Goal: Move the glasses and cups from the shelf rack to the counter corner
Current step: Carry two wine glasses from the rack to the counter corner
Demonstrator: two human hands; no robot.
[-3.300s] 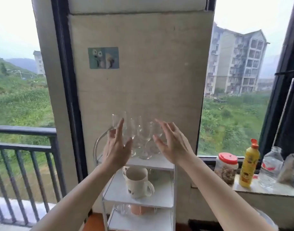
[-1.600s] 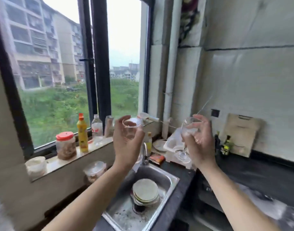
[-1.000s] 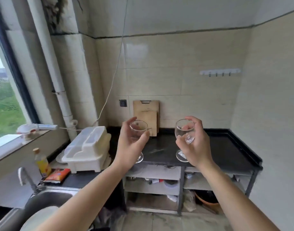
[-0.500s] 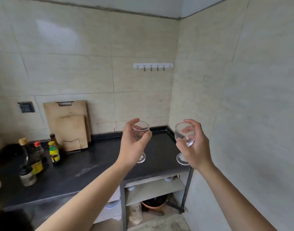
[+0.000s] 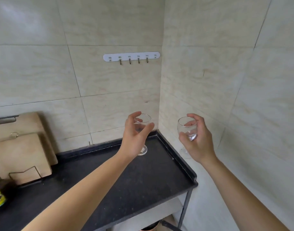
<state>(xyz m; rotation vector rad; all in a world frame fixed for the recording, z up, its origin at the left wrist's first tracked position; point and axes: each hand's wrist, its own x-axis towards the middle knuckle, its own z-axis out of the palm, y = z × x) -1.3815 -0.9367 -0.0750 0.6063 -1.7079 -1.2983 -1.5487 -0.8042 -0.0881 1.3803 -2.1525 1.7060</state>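
The person is standing at the far end of the kitchen, both bare arms reaching out over the black counter [image 5: 143,177] where it is meeting the tiled corner. The left hand [image 5: 134,135] is wrapping around the bowl of a clear stemmed glass [image 5: 143,120], thumb on the near side and fingers curling over the far side, so the hand is closed on the glass. Below that grip, the glass's round foot [image 5: 143,151] is showing just under the wrist, close above the counter top; whether it is touching the surface I cannot tell.

The right hand [image 5: 197,140] is clamping a second stemmed glass [image 5: 187,129] by the bowl, holding it upright, fingers curling behind and thumb in front. This glass is hanging in the air to the right of the counter's raised edge, in front of the side wall, with its foot faintly visible below the palm.

Left of the left hand's grip, two wooden cutting boards [image 5: 21,152] are leaning against the back wall. Above both grips, a white hook strip [image 5: 131,56] is sitting on the tiles.
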